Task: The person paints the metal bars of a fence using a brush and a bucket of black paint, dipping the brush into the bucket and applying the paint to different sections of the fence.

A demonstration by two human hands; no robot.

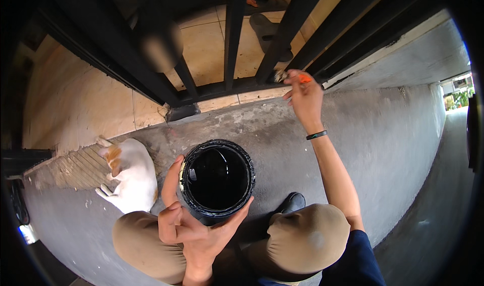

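Observation:
My left hand (201,230) is wrapped round the lower side of an open paint can (187,205), its rim smeared with black. Glossy black paint (218,180) fills the inside. Up and to the right, my right hand (305,97) grips a paintbrush (280,76); a bit of orange shows among the fingers. The pale, dark-stained bristles are at the bottom rail of a black barred gate (232,86), by the foot of a bar. Whether they touch it is hard to tell.
A white and orange cat (133,172) lies on the concrete left of the can. Behind the bars, a dark sandal (264,31) rests on beige tiles (204,41). My knees (310,238) flank the can from below. A grey wall (383,129) runs along the right.

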